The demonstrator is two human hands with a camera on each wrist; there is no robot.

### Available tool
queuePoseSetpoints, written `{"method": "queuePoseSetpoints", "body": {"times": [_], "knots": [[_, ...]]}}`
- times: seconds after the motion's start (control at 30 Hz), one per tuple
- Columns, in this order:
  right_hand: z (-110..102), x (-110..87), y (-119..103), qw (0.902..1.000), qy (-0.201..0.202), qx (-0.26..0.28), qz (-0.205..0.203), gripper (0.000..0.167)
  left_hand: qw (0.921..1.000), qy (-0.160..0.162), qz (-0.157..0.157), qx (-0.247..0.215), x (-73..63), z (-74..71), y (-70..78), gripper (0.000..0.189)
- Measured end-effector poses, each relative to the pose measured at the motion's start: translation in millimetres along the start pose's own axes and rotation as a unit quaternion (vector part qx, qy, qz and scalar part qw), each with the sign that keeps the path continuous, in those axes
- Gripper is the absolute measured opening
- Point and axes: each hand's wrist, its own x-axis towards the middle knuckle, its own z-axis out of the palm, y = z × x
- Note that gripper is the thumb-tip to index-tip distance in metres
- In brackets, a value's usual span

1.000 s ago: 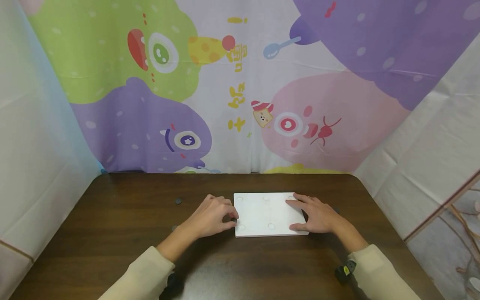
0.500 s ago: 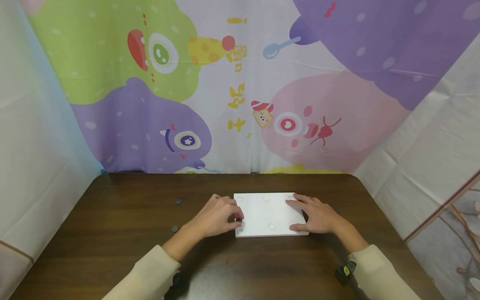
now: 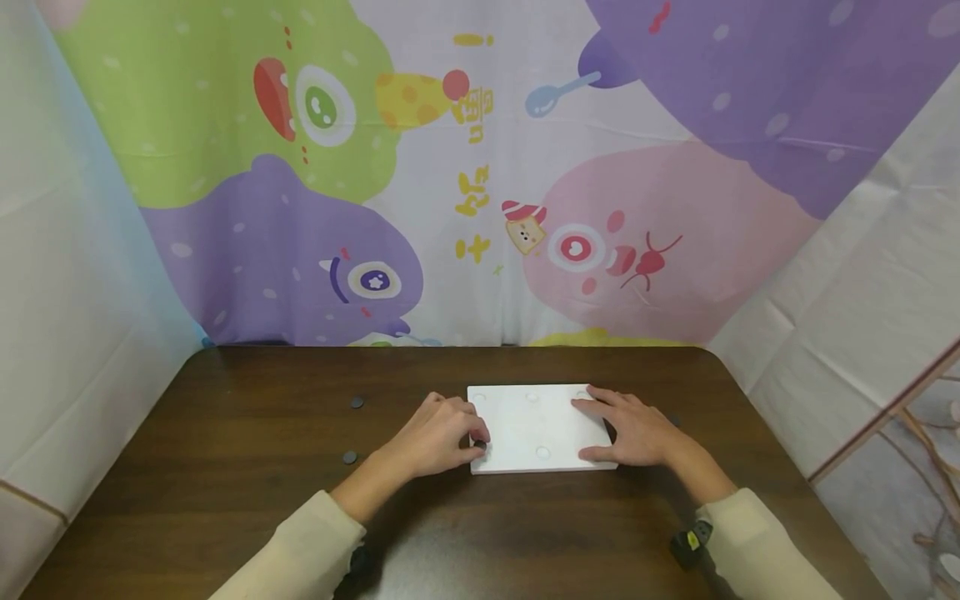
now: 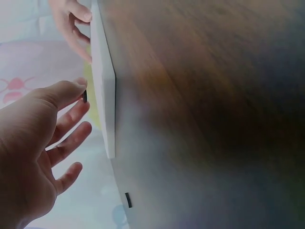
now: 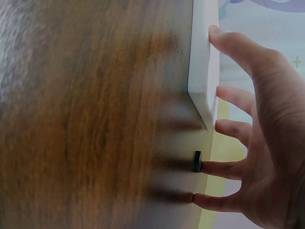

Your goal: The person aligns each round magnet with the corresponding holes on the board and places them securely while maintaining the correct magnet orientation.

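Note:
A white rectangular board point(image 3: 517, 429) with shallow round recesses lies on the table. Between thumb and fingertips, my left hand point(image 3: 442, 437) pinches a small black disc point(image 4: 85, 96) at the board's near left corner, over the recess there. In the left wrist view the disc is held on edge, and the other fingers are spread. My right hand point(image 3: 637, 429) rests with extended fingers on the board's right end. In the right wrist view its thumb point(image 5: 233, 45) touches the board, while the outer fingers reach past the corner.
Two dark discs, one farther back point(image 3: 357, 402) and one nearer point(image 3: 349, 457), lie on the brown table point(image 3: 480, 533) left of the board. Another dark disc point(image 5: 198, 161) lies beyond its right end. A cartoon-printed curtain point(image 3: 480, 317) hangs behind the table.
My left hand has moved slightly right, bringing the black disc from the board's left edge over its near left corner. The right hand has stayed in place.

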Motion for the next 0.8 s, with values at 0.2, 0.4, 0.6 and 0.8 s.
{"method": "queuePoseSetpoints", "body": {"times": [0.2,0.4,0.6,0.8], "knots": [[1.0,0.0,2.1,1.0,0.003,0.001,-0.007,0.093,0.9999,-0.01,0.003,-0.003,1.7,4.6,0.4,0.005],[2.2,0.7,2.9,1.0,0.003,-0.002,-0.006,0.093,0.9999,-0.015,0.009,0.0,1.7,8.1,2.9,0.004],[2.0,0.9,2.0,1.0,-0.001,0.001,-0.002,0.094,0.9998,-0.01,0.015,0.009,1.6,10.4,4.3,0.005],[1.6,0.6,2.1,1.0,-0.001,0.0,-0.004,0.094,0.9997,-0.008,0.018,0.016,0.9,11.4,5.1,0.004]]}}
